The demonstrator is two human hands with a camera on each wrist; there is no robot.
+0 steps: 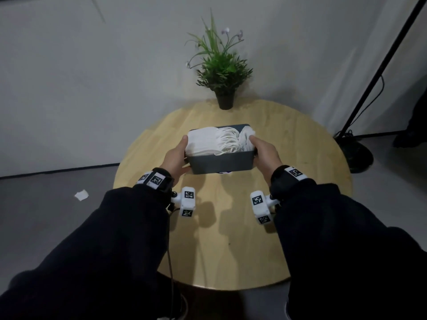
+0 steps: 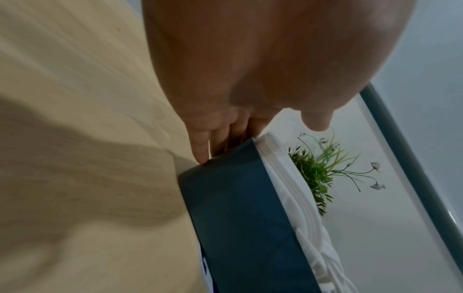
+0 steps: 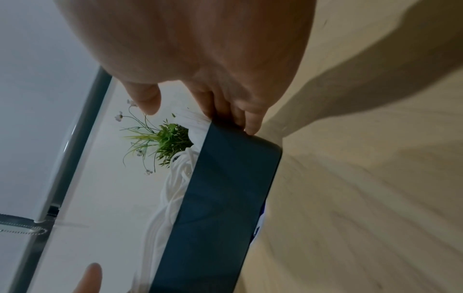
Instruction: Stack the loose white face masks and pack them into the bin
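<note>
Grey bin (image 1: 220,163): 1. Stack of white face masks (image 1: 203,142) inside it: 1, individual masks too many to count. Potted plant (image 1: 219,70): 1. Round wooden worktop (image 1: 231,239): 1. Hands: 2. White scrap on floor (image 1: 81,194): 1. Black stand (image 1: 379,72): 1

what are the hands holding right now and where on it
Both hold the grey bin of white masks by its short ends: left hand on the left end, right hand on the right.

A bare, studio-like room: a plain white wall (image 1: 92,77) fills the upper frame, a grey floor (image 1: 46,215) at left, a round wooden table (image 1: 231,239) at centre with a potted plant (image 1: 219,72), and a black stand (image 1: 379,72) at upper right.
</note>
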